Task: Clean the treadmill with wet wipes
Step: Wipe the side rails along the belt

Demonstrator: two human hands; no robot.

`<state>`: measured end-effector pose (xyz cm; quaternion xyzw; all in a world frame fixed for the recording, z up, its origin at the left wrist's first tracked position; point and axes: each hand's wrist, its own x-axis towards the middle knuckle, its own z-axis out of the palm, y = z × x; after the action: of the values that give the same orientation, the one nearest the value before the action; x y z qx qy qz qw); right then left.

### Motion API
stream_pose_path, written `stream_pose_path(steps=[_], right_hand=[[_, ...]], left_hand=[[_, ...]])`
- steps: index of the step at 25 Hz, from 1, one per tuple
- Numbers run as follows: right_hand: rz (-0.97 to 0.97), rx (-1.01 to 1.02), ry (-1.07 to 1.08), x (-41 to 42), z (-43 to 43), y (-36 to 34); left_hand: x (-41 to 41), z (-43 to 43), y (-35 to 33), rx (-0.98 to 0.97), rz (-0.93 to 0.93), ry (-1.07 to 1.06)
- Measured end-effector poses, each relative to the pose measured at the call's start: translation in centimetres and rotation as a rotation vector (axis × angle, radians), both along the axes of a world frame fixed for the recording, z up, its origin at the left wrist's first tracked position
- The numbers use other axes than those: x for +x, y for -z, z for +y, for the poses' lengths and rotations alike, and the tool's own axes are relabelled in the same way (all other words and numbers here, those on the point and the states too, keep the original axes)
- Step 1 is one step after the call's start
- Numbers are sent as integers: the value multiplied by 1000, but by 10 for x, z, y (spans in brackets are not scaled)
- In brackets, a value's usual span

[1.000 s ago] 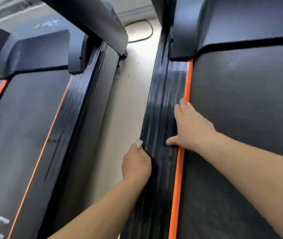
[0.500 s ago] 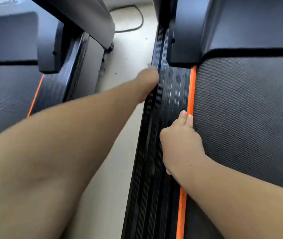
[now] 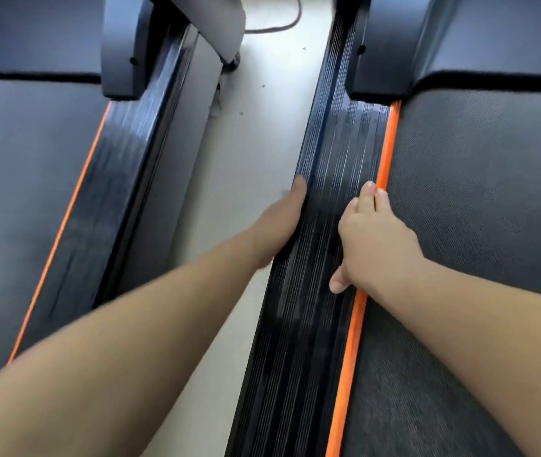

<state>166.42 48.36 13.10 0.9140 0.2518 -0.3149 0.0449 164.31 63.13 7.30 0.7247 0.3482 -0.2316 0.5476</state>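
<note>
1. On the right-hand treadmill, the part being worked is the black ribbed side rail. It runs lengthwise between the pale floor and the orange strip that borders the belt.
2. The left hand lies along the rail's outer edge, on the floor side, probably so that a wipe can be drawn down the grooves.
3. That hand is blurred, so I cannot tell whether its fingers are spread, pressed together or pinching anything.
4. The wet wipe cannot be picked out for certain. A pale smudge beside the fingertips may be a corner of it, and the rest would be under the palm.
5. The right hand rests flat across the orange strip. Its fingers are straight and pressed together, pointing up the deck, and its thumb is turned out onto the ribs. It holds nothing, and it looks like a brace for a person leaning far forward.
6. The dark motor cover closes the far end of the belt, and both are cut off by the frame.
7. A second treadmill stands to the left, with a grey cable on the floor between the two.
</note>
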Motion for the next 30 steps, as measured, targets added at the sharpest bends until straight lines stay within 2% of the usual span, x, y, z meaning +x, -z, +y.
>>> stream_pose_path(steps=[2, 4, 6, 8, 10, 12, 15, 19, 22, 26, 30], right_hand=[[-9, 18, 33, 2, -4, 2], [-57, 39, 41, -1, -7, 8], [-141, 189, 43, -25, -19, 9], [-135, 385, 80, -78, -44, 9], [22, 543, 192, -135, -69, 8], [123, 551, 178, -178, -90, 3], [236, 545, 172, -215, -111, -23], [417, 512, 260, -278, -159, -59], [465, 419, 100, -311, -177, -67], [365, 446, -178, -336, -141, -45], [25, 170, -505, -406, -120, 8]], left_hand=[[-80, -11, 1, 29, 20, 25], [-160, -23, -3, 137, 101, 20], [-229, -36, -11, 207, 181, -47], [-279, -50, -13, 303, 266, -67], [-310, -67, -25, 443, 370, -73], [-328, -90, -44, 528, 420, -76], [-343, -118, -62, 511, 415, -169], [-358, -128, -64, 459, 415, -148], [-382, -133, -59, 395, 426, -120], [-366, -121, -38, 454, 219, -149], [-372, -104, -18, 440, 64, -79]])
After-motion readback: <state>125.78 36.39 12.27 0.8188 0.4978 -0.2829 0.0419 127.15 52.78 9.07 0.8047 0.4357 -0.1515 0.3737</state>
